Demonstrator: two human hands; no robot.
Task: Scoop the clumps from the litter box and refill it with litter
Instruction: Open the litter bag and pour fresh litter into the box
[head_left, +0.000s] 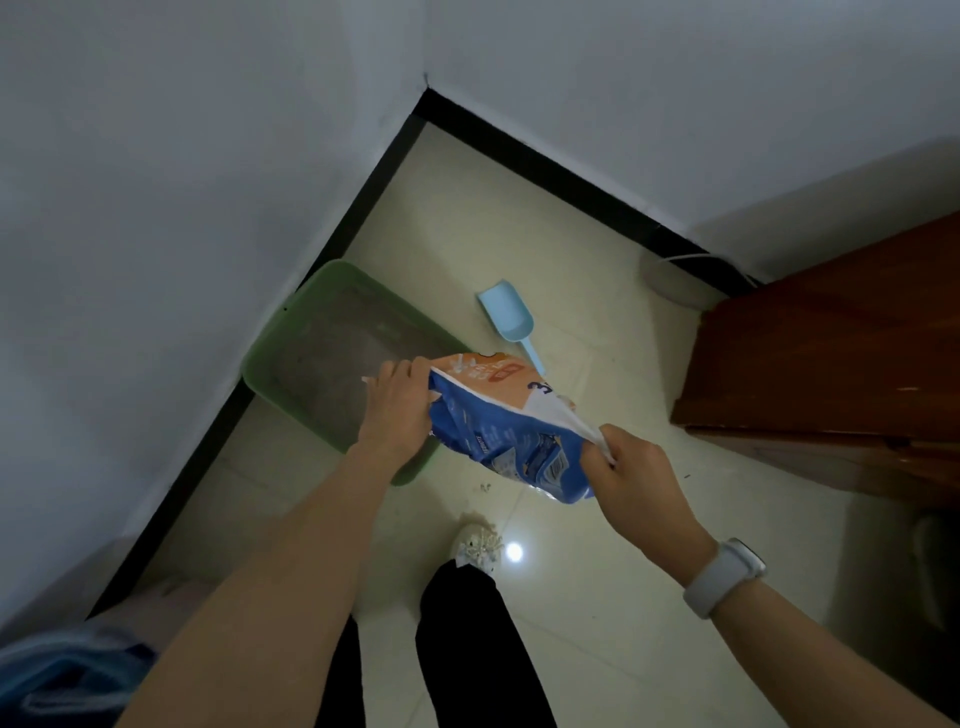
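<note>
A green litter box (270, 353) with grey litter stands on the floor against the left wall. A blue and orange litter bag (511, 426) is tilted above the box's right edge. My left hand (397, 402) grips the bag's upper end over the box. My right hand (631, 473) pinches the bag's white lower corner, to the right of the box. A light blue scoop (506, 317) lies on the tiles behind the bag, its handle partly hidden by it.
A brown wooden cabinet (831, 374) stands at the right. White walls with a black skirting meet in the corner behind the box. My shoe (478, 545) and black trouser legs stand on the pale tiles below the bag. A blue bundle (67, 675) lies bottom left.
</note>
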